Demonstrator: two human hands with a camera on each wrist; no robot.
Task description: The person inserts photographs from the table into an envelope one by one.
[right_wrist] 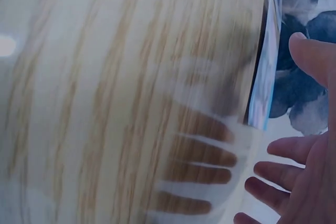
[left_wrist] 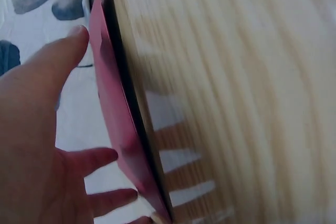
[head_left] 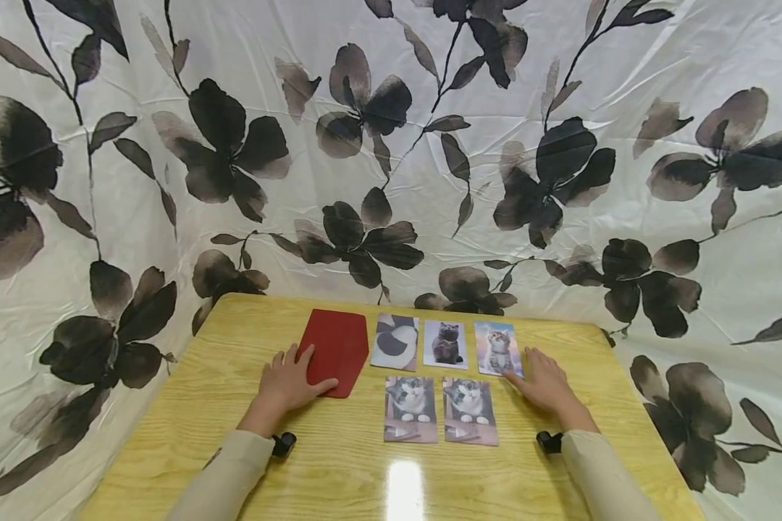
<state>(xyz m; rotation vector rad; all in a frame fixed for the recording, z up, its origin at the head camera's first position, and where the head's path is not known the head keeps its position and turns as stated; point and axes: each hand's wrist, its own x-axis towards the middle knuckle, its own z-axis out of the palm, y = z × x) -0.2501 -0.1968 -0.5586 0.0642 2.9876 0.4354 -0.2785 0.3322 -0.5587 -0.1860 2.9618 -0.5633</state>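
My left hand [head_left: 288, 382] lies over the left edge of a flat red envelope-like piece [head_left: 340, 349], fingers spread. In the left wrist view, fingertips [left_wrist: 113, 154] touch or nearly touch its surface. Beside a kitten card [head_left: 497, 347] is my right hand [head_left: 547, 383], its fingers extended and its thumb at the card's lower right corner. The right wrist view has that card [right_wrist: 265, 82] edge-on; whether the thumb touches it I cannot tell. Left of it lie a dark cat card [head_left: 446, 344] and a grey-and-white patterned card [head_left: 394, 342].
Two like cards with a grey-and-white cat, a left one [head_left: 410, 409] and a right one [head_left: 471, 411], form a lower row. Everything lies on a yellow wood-grain table [head_left: 326, 463]. Floral fabric [head_left: 430, 217] hangs behind the table and at its sides.
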